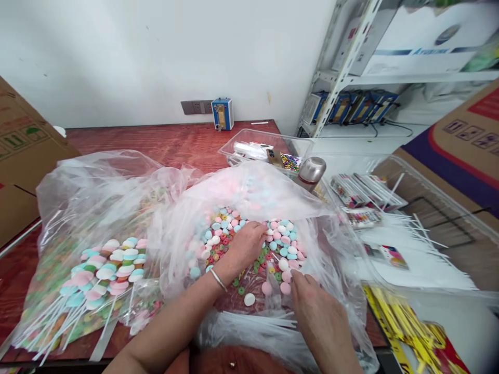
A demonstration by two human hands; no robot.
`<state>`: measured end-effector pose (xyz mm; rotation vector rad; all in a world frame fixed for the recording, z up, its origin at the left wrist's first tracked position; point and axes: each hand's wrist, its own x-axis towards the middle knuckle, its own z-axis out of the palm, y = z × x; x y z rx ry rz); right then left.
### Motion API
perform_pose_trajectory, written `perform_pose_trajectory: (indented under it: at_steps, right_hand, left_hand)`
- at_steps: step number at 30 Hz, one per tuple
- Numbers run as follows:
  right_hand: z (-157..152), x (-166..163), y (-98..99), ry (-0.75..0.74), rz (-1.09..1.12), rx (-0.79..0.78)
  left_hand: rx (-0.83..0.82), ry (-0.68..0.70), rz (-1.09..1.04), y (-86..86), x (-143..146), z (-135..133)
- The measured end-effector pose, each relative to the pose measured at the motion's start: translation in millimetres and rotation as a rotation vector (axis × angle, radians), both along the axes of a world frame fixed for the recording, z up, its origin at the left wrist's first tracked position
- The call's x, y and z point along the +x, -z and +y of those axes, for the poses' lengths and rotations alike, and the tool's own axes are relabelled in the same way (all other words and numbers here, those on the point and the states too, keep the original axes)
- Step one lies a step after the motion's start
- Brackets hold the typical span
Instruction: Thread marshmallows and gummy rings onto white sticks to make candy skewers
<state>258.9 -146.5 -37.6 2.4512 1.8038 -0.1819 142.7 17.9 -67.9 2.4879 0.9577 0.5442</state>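
Observation:
In the head view my left hand reaches across a wide-open clear plastic bag, over the pastel candies inside. Its fingers are bent together, and what they pinch, if anything, is hidden. My right hand is at the near right side of the bag, its fingers curled beside some pink candies; what is in them does not show. Around the hands lie pink, blue and white round candies and small coloured ring candies. Loose white sticks lie just in front of me.
On the left, finished-looking candy skewers on white sticks rest on another bag. Behind stand a clear tray and a metal flask. A bin of white sticks and yellow ties are at right. A cardboard box stands left.

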Motion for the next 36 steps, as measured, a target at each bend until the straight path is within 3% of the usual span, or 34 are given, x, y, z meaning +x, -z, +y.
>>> perform_pose_trajectory:
  at_steps: [4, 11, 13, 18, 21, 24, 29, 36]
  right_hand:
    - [-15, 13, 11.6, 0.064, 0.072, 0.068]
    - [-22, 21, 21.9, 0.092, 0.169, 0.203]
    - [-9, 18, 18.6, 0.103, 0.196, 0.243]
    - [43, 6, 15.4, 0.120, 0.301, 0.273]
    - [68, 1, 23.8, 0.145, 0.348, 0.309]
    - [77, 2, 33.2, 0.163, 0.431, 0.354]
    - [68, 10, 35.0, 0.136, 0.713, 0.445]
    - [58, 5, 32.3, 0.085, 1.147, 0.519]
  left_hand:
    - [-0.011, -0.025, 0.022, 10.5, 18, 9]
    - [-0.008, -0.163, -0.093, 3.8, -1, 2]
    - [-0.115, -0.214, -0.200, 1.5, -4, -4]
    - [-0.719, -0.372, -0.570, 4.7, -3, -17]
    - [-0.945, -0.400, -0.732, 6.7, -8, -23]
    - [-1.021, -0.442, -0.839, 6.6, -15, -26]
    - [-1.106, -0.492, -0.919, 7.5, -20, -28]
    - [-1.298, -0.283, -0.931, -3.5, -14, -40]
